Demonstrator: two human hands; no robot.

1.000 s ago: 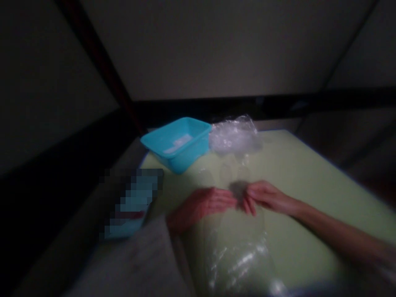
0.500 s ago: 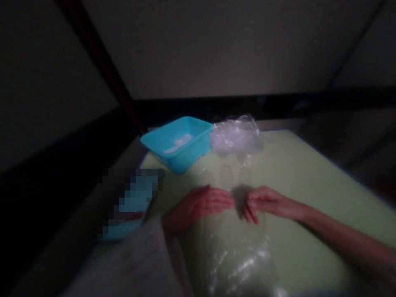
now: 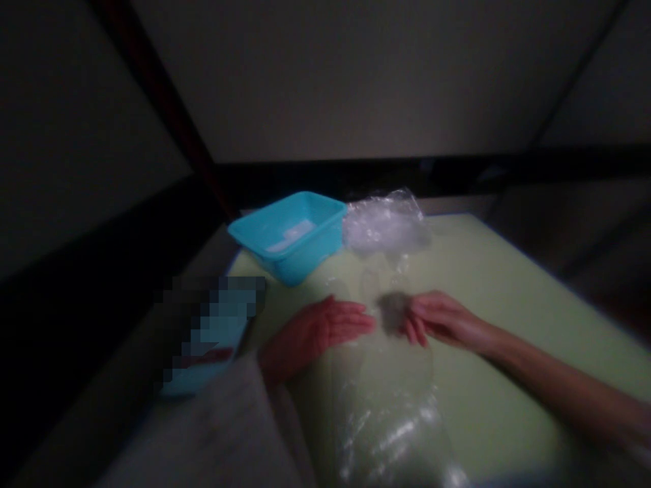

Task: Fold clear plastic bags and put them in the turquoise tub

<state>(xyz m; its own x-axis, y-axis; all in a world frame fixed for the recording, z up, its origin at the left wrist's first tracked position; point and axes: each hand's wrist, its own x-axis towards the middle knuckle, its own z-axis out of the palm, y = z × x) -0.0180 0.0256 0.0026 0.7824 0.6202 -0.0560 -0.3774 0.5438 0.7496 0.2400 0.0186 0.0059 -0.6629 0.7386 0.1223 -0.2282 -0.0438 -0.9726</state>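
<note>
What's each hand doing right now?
Left hand: open, flat on the clear plastic bag.
Right hand: fingertips at a small grey thing; grip cannot be told.

The clear plastic bag (image 3: 386,407) lies flat and crinkled on the green table (image 3: 508,285), its length running from the near edge toward the middle. A small dark grey lump (image 3: 391,312) sits at its far end, too blurred to identify.
</note>
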